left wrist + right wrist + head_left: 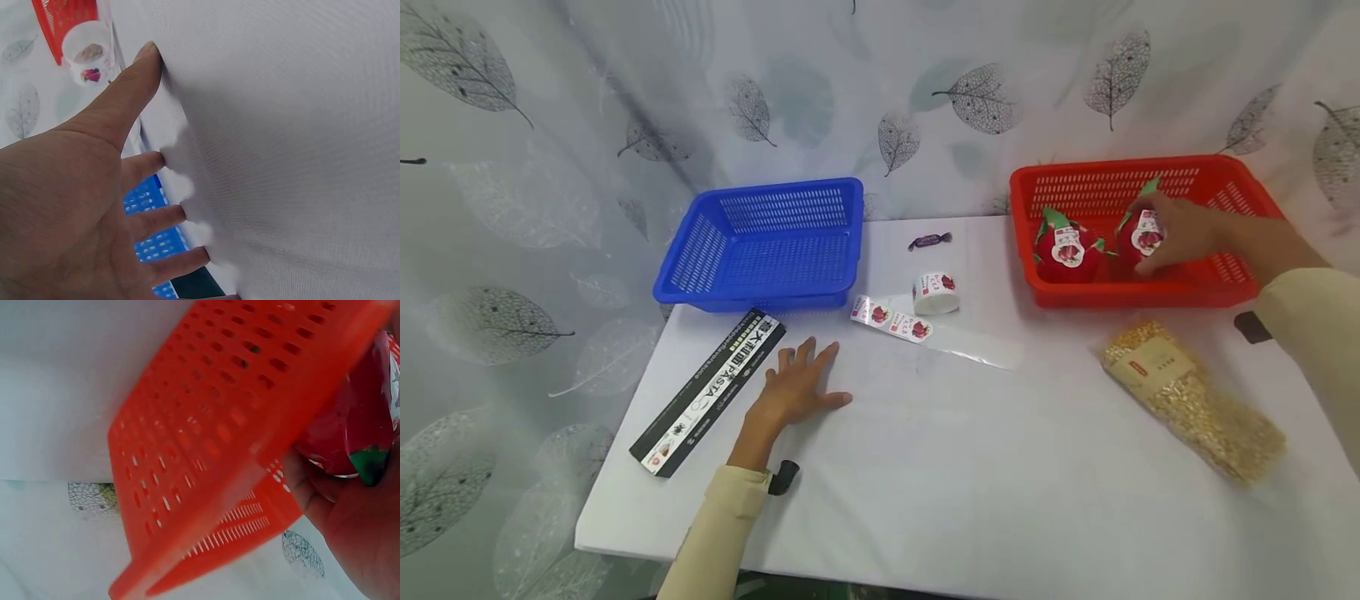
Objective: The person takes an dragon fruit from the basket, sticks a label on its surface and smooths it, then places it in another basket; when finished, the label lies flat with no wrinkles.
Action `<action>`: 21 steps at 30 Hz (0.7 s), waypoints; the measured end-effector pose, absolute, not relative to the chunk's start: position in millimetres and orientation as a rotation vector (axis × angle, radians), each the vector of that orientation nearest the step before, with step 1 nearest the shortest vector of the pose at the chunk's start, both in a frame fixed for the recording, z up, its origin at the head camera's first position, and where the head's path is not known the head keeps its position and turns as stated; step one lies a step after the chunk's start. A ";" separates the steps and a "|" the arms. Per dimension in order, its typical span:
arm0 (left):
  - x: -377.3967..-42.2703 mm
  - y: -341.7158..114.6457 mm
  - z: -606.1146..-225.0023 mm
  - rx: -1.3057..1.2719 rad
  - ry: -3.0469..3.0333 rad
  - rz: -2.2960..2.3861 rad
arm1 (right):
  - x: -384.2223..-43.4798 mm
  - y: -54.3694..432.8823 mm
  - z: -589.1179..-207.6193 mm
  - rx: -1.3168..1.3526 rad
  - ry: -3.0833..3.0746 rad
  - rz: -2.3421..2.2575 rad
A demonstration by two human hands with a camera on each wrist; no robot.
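Observation:
In the head view my right hand [1187,229] grips a red dragon fruit [1142,237] with a round label, inside the red basket [1150,294]. A second labelled dragon fruit [1066,260] sits to its left in the same basket. The right wrist view shows the gripped dragon fruit [347,419] against my palm, behind the basket's perforated wall [187,425]. My left hand [793,387] rests on the white table with fingers spread, beside a black-and-white pasta box [707,396]. The left wrist view shows that palm [62,206] holding nothing.
A blue basket [767,298] stands at the back left. Between the baskets lie a wrapped candy [930,241] and a sticker roll [934,293], its strip [891,321] unrolled across the table. A bag of yellow kernels [1195,404] lies in front of the red basket.

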State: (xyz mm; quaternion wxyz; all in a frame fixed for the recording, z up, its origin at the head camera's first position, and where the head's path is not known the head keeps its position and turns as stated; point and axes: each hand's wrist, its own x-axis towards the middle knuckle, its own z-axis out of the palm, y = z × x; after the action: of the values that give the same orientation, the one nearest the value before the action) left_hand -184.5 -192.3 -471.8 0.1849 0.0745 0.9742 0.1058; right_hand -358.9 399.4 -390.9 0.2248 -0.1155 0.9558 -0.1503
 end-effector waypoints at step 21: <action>-179.8 -194.5 -475.2 0.200 2.768 0.306 | -350.4 391.8 -392.4 -0.297 2.587 -0.471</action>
State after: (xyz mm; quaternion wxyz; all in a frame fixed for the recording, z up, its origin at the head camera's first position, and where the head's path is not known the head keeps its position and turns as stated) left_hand -179.8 -194.5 -475.2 0.1738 0.0704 0.9763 0.1079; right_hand -350.4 391.8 -392.4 0.2452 -0.1087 0.9478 -0.1727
